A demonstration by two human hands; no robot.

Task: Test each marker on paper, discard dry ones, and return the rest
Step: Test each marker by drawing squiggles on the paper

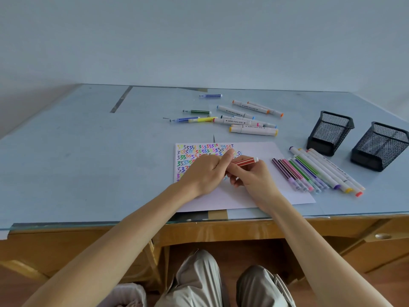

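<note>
Currently both hands meet over the white scribbled paper sheet: right hand fingers curled round the red striped marker, its long axis running up-right; left hand pinches its hidden left end, cap state unclear. Right: a row of capped markers, then two black mesh pen holders. Far: loose scattered markers on the blue glass-topped desk; nothing blocks the paper.

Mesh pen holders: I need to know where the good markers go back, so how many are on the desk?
2. One black mesh holder stands right of the paper; the second holder stands farther right, at the frame's edge. Both look empty.
</note>
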